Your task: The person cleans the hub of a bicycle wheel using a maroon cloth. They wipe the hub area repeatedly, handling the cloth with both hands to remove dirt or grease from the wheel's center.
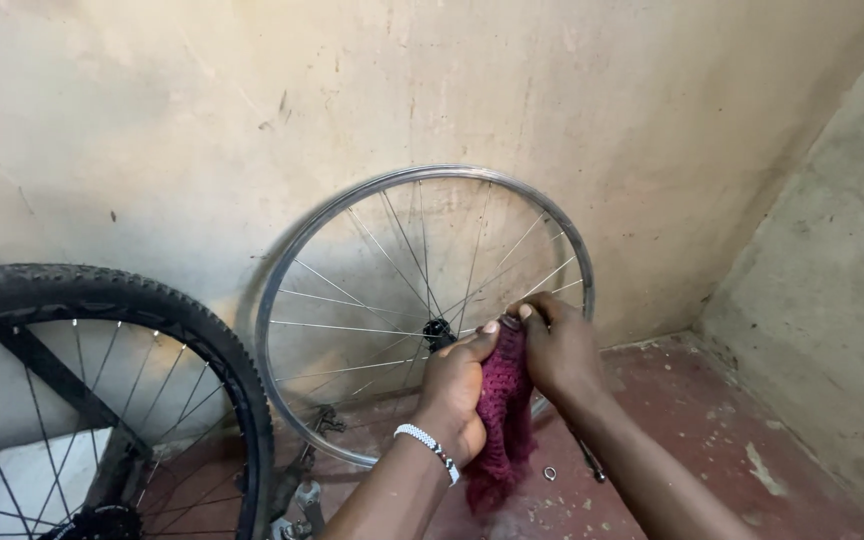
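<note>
Both hands closed on a dark red knitted cloth (504, 410), held between them in front of a bare spoked wheel rim (297, 250) that leans on the wall (202, 120). Left hand (455, 392): grip shut around the cloth's left side, thumb up top. Right hand (562, 350): grip shut on the upper right edge, fingers curled over it. Cloth tail hangs below both grips.

Judgement: keep the cloth bunched tight and both grips firm; the hub (439, 331), just behind the left grip, is nearest for contact.

Tyred wheel (202, 350) stands well left of the grips. Small metal ring (550, 473) on the floor (712, 420) below the right grip.

Containers: none in view.
</note>
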